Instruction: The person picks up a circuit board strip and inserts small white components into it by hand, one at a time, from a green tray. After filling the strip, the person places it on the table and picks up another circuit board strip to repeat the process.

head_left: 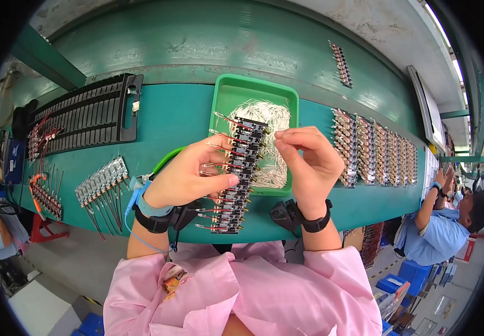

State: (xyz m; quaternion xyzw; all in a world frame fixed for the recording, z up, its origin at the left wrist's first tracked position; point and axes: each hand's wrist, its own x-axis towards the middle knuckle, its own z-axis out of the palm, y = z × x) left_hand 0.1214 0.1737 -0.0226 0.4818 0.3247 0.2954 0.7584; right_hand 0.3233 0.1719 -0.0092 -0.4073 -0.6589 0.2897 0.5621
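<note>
A long strip of small black and silver electronic parts [234,193], with short red-wired leads along its left side, stands in front of me. My left hand [185,178] is closed around its left side, the thumb lying across its face. To the right of the strip's upper end, my right hand [312,165] has thumb and forefinger pinched together; whatever is between them is too small to make out. Beyond the strip, a green plastic tray [255,80] holds a heap of thin white pieces [273,115], partly hidden by the strip and my right hand.
Several similar strips [365,148] stand in rows on the right, and one strip [341,64] lies at the back. A black slotted rack [85,115] sits at the left, near wired part strips [103,182]. At far right is another person [438,224].
</note>
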